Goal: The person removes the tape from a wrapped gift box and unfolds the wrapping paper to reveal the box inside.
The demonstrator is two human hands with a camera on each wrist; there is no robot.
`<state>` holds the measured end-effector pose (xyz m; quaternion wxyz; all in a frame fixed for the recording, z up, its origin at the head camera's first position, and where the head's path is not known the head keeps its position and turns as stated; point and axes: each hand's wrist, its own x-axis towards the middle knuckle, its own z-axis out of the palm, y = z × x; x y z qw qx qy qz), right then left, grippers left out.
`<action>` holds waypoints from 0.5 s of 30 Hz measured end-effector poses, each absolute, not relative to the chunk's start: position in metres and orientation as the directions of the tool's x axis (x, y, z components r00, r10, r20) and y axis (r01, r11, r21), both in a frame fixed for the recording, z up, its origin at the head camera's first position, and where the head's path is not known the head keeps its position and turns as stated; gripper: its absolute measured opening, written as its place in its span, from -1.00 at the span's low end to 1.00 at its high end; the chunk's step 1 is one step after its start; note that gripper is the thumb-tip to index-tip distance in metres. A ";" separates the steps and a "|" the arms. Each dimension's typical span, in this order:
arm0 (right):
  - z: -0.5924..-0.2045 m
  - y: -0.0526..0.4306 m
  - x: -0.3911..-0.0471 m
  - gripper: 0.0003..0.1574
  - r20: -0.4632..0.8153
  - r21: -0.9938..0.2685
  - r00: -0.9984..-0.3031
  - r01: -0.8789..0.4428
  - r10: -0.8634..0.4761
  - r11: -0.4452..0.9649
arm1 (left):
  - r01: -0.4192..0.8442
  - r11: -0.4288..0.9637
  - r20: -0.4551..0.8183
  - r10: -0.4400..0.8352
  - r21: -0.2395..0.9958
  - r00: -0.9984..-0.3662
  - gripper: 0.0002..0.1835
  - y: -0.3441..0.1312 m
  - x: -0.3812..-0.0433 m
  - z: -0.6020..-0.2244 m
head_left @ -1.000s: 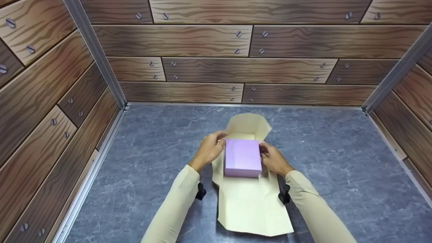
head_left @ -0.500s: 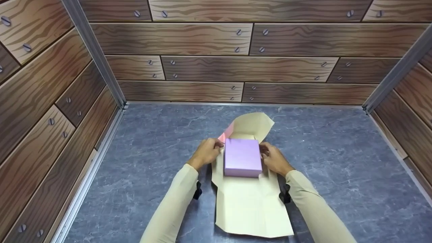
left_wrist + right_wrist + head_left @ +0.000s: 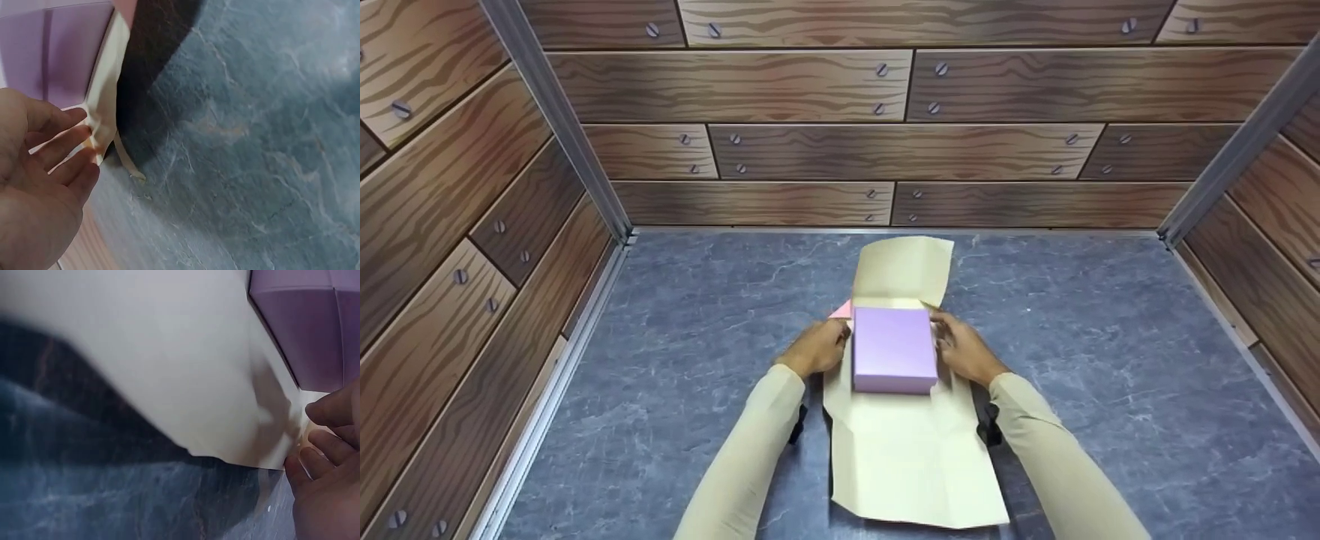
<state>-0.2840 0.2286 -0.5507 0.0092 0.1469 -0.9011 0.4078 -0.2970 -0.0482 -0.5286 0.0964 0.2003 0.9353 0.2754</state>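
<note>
A lilac box (image 3: 894, 349) sits on a sheet of wrapping paper (image 3: 911, 457), cream on the upper side. A pink patch of the paper's other side shows at the far left corner. My left hand (image 3: 819, 346) is at the box's left side; in the left wrist view its loosely bent fingers (image 3: 73, 149) touch the paper's edge beside the box. On the opposite side is my right hand (image 3: 966, 349). The right wrist view shows its thumb and fingers (image 3: 323, 447) apart, fingertips against the paper near the box's corner.
Creased paper extends toward me, and a raised flap (image 3: 904, 268) stands behind the box. The grey-blue marbled tabletop (image 3: 720, 315) is bounded by wood-print walls (image 3: 810, 154) with metal corner posts (image 3: 562, 120).
The rear paper flap has swung from a twisted tilt to a straighter position. My left hand has come slightly lower along the box's left side; the right hand has hardly moved.
</note>
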 end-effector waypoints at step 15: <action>-0.552 0.229 -0.293 -0.40 0.012 -0.670 -0.971 -0.184 -0.238 0.719 | 0.313 0.837 -0.189 0.431 0.449 -0.883 -0.30 -0.051 -0.304 -0.538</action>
